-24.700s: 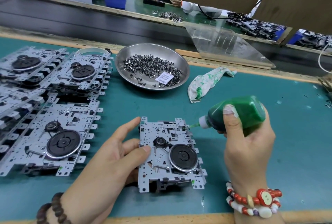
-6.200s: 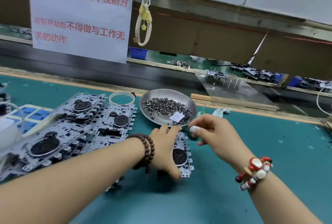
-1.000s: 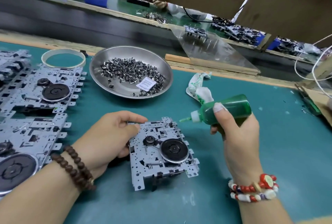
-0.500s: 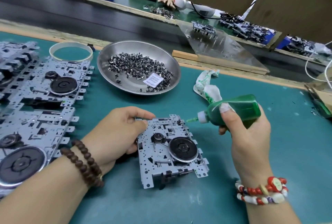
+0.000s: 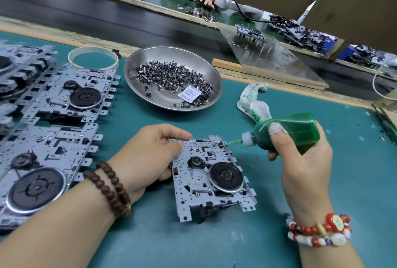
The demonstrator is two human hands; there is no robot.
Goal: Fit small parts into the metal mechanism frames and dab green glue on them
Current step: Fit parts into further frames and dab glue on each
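Mechanism frame (image 5: 211, 176) flat on green mat (image 5: 354, 181), stiff, sharp-edged, best pinched at its rim as by left hand (image 5: 148, 156); right hand (image 5: 300, 156) wrapped round soft glue bottle (image 5: 287, 133).

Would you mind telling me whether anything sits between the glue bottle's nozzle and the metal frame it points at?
Nothing visible does. The right hand holds the glue bottle with its nozzle just off the far right corner of the frame, over bare mat.
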